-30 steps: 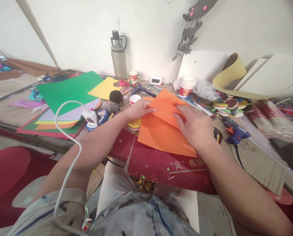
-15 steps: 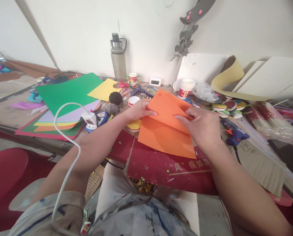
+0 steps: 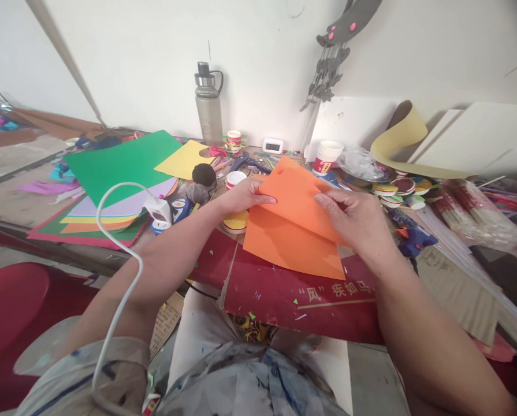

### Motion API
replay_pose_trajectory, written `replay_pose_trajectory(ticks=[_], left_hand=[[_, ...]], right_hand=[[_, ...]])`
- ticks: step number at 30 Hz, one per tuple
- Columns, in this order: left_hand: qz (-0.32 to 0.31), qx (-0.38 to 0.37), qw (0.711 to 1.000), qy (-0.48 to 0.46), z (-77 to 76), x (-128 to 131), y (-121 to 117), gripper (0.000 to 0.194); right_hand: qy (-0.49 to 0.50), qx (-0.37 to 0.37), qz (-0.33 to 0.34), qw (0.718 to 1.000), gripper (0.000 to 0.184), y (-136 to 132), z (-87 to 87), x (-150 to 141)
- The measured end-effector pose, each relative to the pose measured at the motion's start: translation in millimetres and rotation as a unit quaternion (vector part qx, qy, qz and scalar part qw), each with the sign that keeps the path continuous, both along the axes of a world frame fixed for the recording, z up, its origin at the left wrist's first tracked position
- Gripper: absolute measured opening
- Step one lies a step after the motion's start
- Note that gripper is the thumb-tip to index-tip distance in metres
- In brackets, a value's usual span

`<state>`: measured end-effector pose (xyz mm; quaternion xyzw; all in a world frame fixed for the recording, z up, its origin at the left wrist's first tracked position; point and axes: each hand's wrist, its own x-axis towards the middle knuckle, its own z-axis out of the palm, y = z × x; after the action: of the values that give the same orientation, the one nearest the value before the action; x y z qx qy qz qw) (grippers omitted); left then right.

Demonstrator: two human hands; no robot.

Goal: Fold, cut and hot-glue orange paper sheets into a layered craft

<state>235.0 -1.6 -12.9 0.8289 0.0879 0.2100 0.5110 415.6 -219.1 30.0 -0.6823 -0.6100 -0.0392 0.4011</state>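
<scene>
Has a plain white wall point(image 3: 145, 63) at the back, with a slanting grey strip point(image 3: 66, 65) on the left and a dark grey hanging point(image 3: 343, 36) high up on the right. Has a long worktop point(image 3: 7, 199) along the wall, a rounded red seat point(image 3: 15, 300) at the lower left, and grey floor point(image 3: 368, 375) down below. Looks bright and softly lit.

The light is bright and soft — in the grip, the orange paper point(image 3: 293, 193) carries gentle shading. Beyond it, the wall point(image 3: 132, 58) looks pale; far to the right, sticks point(image 3: 465, 209) are stretched, slightly blurred.
</scene>
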Motion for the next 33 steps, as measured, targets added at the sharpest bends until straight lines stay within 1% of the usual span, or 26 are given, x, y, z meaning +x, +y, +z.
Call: replay_pose_trajectory(ticks=[2, 4, 8, 9, 11, 13, 16, 18, 20, 21, 22, 23, 25, 27, 30, 33], left_hand=[[-0.003, 0.012, 1.0, 0.002, 0.6, -0.4, 0.4, 0.051], [0.001, 0.03, 1.0, 0.008, 1.4, -0.9, 1.0, 0.05], [0.002, 0.059, 0.998, 0.035, 1.0, -1.7, 3.5, 0.048], [0.0, 0.06, 0.997, 0.04, 0.5, -2.0, 4.4, 0.047], [-0.006, 0.053, 0.997, 0.048, -0.3, -3.1, 6.3, 0.046], [-0.019, 0.032, 0.997, 0.066, 0.0, -4.9, 7.8, 0.047], [-0.058, -0.014, 0.994, 0.09, 2.7, -6.9, 8.8, 0.057], [-0.088, -0.07, 0.992, 0.064, 5.1, -6.2, 8.2, 0.068], [-0.127, -0.142, 0.981, 0.031, 7.3, -4.4, 6.9, 0.081], [-0.141, -0.168, 0.975, 0.021, 8.3, -3.6, 6.1, 0.085], [-0.143, -0.178, 0.973, 0.015, 9.3, -3.1, 5.2, 0.085], [-0.132, -0.173, 0.976, 0.011, 10.3, -3.2, 4.1, 0.083], [-0.087, -0.133, 0.987, 0.019, 12.1, -4.6, 1.2, 0.073], [-0.052, -0.097, 0.993, 0.053, 13.1, -7.0, -2.8, 0.065], [-0.033, -0.054, 0.994, 0.086, 12.6, -8.4, -9.7, 0.058], [-0.016, -0.002, 0.998, 0.063, 10.8, -5.9, -13.4, 0.049]], right_hand=[[0.01, 0.017, 0.01, 1.0, 0.045, 1.2, -2.2, 2.1], [0.004, 0.049, 0.013, 0.999, 0.039, 2.9, -5.6, 3.9], [-0.063, 0.117, -0.049, 0.99, 0.035, 5.4, -11.7, 5.9], [-0.069, 0.119, -0.056, 0.989, 0.035, 5.5, -12.3, 6.2], [-0.054, 0.097, -0.039, 0.993, 0.032, 4.7, -11.8, 6.4], [-0.013, 0.055, -0.012, 0.998, 0.031, 3.0, -9.5, 6.2], [0.029, 0.0, 0.005, 1.0, 0.034, 0.2, -4.8, 4.4], [0.034, -0.014, 0.013, 0.999, 0.036, -0.9, -2.2, 2.9], [0.037, -0.019, 0.023, 0.999, 0.035, -1.1, -1.0, 1.9], [0.039, -0.02, 0.026, 0.999, 0.035, -1.0, -0.9, 1.6], [0.04, -0.018, 0.025, 0.999, 0.034, -0.7, -1.1, 1.5], [0.04, -0.015, 0.021, 0.999, 0.033, -0.3, -1.6, 1.5], [0.037, -0.001, 0.012, 0.999, 0.029, 0.4, -3.1, 1.3], [0.03, 0.021, 0.001, 0.999, 0.024, 1.1, -5.1, 1.0], [0.009, 0.061, -0.019, 0.998, 0.02, 1.7, -8.3, -0.2], [-0.041, 0.097, -0.036, 0.994, 0.022, 1.2, -9.9, -2.7]])
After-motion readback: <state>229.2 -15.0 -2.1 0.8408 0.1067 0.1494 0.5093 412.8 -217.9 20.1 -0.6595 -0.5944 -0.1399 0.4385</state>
